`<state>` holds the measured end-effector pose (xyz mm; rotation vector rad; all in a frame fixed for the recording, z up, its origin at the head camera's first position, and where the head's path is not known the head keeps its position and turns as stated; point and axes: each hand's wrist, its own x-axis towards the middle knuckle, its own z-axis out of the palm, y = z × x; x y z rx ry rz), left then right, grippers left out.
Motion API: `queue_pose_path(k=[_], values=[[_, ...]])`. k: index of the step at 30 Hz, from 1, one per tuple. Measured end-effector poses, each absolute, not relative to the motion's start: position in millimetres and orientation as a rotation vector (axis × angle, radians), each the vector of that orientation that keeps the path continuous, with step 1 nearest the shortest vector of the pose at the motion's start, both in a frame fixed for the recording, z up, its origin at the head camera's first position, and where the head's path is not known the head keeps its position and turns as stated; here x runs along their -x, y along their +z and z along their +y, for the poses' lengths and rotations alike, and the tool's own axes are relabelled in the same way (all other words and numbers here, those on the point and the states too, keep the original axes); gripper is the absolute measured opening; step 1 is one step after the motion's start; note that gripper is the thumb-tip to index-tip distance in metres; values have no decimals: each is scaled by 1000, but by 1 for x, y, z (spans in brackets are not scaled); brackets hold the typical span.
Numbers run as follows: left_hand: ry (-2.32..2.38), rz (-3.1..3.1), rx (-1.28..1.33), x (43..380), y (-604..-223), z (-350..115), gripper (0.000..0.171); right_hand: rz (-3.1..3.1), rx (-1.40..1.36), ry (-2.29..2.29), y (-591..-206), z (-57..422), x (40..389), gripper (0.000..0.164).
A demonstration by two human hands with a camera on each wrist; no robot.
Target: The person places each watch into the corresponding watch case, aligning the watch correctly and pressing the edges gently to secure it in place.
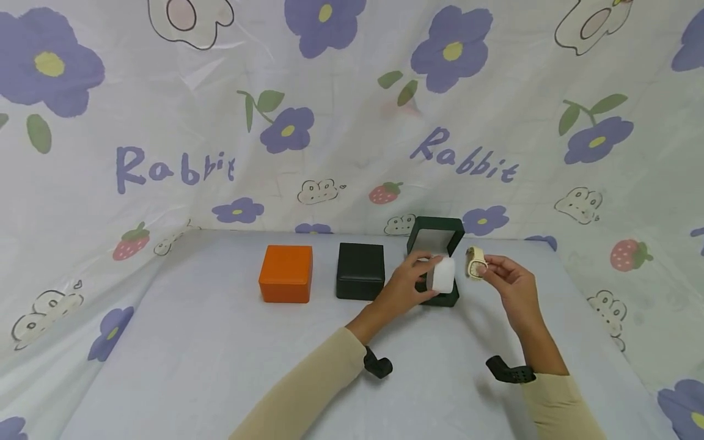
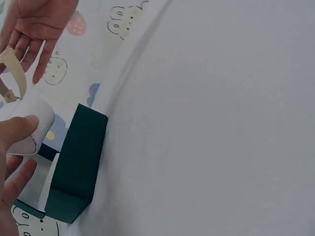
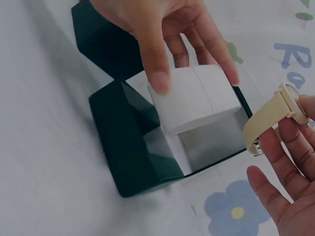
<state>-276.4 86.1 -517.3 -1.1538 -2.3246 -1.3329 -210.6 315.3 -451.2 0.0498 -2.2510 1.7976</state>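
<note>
A white watch cushion is gripped between the thumb and fingers of my left hand, just over the lower part of a dark green watch box. The box's lid stands up, showing a pale lining. To the right, my right hand pinches a cream wristwatch by its case. In the right wrist view the watch's strap curves in a loop, apart from the cushion. The left wrist view shows the left thumb on the cushion, beside the green box.
A closed black box stands left of the green one, and a closed orange box farther left. All rest on a white-covered table. Behind hangs a patterned curtain with flowers and rabbits. Each wrist wears a black camera mount.
</note>
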Motion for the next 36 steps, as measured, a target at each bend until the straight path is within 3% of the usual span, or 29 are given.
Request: queue_pose_path(k=[16,36], values=[[-2027,-2153,1011,248,-488,43,85,-2135,-236,1943,-436,285,197,31],[-1979,-2267,1074,231,-462,-2,85,-2288,-393,1844,-428,236,190,35]])
